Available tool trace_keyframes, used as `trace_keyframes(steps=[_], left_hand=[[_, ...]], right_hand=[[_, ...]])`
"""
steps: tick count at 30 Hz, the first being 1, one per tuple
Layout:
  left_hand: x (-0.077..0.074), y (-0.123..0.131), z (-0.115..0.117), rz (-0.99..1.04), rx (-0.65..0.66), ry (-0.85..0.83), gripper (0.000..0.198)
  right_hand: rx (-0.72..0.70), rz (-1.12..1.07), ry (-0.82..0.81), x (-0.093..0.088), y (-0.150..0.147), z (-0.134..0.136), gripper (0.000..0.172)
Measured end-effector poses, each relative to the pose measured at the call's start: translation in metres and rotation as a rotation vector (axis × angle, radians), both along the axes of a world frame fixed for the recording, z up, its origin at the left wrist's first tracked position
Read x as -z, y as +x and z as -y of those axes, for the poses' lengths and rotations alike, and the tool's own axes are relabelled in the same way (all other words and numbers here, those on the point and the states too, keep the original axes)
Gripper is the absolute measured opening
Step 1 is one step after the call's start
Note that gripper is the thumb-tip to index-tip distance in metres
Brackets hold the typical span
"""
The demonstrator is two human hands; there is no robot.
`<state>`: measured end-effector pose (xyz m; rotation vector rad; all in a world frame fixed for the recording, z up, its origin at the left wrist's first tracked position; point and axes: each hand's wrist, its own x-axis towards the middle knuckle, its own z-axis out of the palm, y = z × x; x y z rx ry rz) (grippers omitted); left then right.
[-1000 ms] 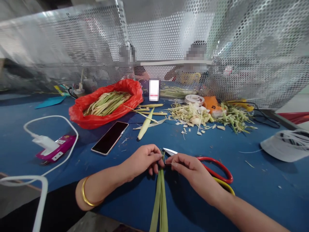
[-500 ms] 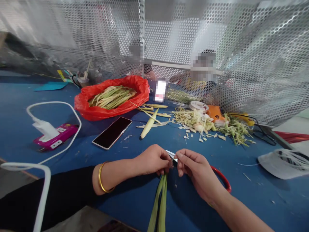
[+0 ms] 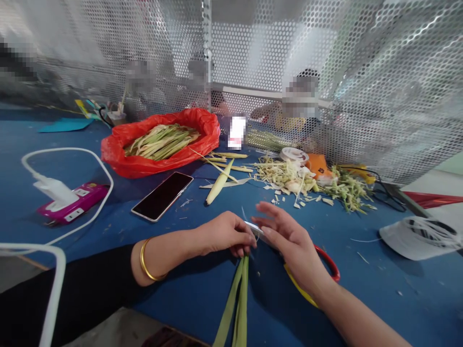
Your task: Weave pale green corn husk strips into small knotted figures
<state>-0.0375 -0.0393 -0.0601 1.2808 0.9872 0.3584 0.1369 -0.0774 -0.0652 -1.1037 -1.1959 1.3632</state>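
Observation:
My left hand (image 3: 224, 233) is closed in a pinch on the top end of long green leaf strips (image 3: 237, 303) that run toward me over the blue table (image 3: 108, 226). My right hand (image 3: 287, 236) hovers just to the right with its fingers stretched out and apart, holding nothing. Right under it lie scissors (image 3: 325, 262) with red and yellow handles, their blade tip showing between my two hands.
A red bag of leaf strips (image 3: 159, 144) stands at the back left, a phone (image 3: 162, 195) in front of it. A pink power strip with white cable (image 3: 68, 205) lies left. Leaf scraps (image 3: 311, 183) lie at back right, a white bundle (image 3: 423, 233) far right. People sit behind the perforated screen.
My right hand has let go of its pinch at the leaf tip and spread its fingers. The left hand keeps its grip. The view shifted slightly.

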Motion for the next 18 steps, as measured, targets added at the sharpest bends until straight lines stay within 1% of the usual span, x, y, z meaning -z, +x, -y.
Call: trace_keyframes(steps=[1,2,4,5,8,10,11,14,16,18], left_hand=[[0.0,0.0,0.0,0.0,-0.012,-0.009,0.014],[0.0,0.0,0.0,0.001,-0.018,-0.014,0.016],[-0.001,-0.001,0.0,0.005,-0.025,-0.019,0.02],[-0.001,-0.001,0.0,0.009,-0.026,-0.02,0.021],[-0.002,-0.002,0.0,0.018,-0.013,-0.023,0.023],[-0.003,-0.003,0.0,0.02,-0.002,-0.021,0.022],[-0.003,-0.003,-0.001,0.021,-0.001,-0.018,0.02],[-0.002,-0.003,-0.001,0.028,-0.018,-0.011,0.017],[-0.001,-0.003,-0.002,0.038,-0.042,-0.008,0.015],[0.001,-0.004,-0.002,0.046,-0.067,-0.008,0.013]], right_hand=[[0.039,0.073,0.067,-0.001,0.003,0.0,0.047],[0.085,0.169,0.131,-0.001,0.006,0.0,0.042],[0.123,0.4,0.237,-0.002,0.012,0.001,0.022],[0.096,0.509,0.281,-0.002,0.014,0.001,0.015],[-0.072,0.746,0.388,0.0,0.016,0.002,0.008],[-0.112,0.867,0.457,0.002,0.014,0.002,0.003],[-0.111,0.92,0.489,0.002,0.013,0.003,0.006],[-0.1,0.985,0.542,0.002,0.01,0.004,0.019],[-0.109,0.952,0.547,-0.001,0.01,0.006,0.021],[-0.156,0.905,0.564,-0.003,0.01,0.008,0.02]])
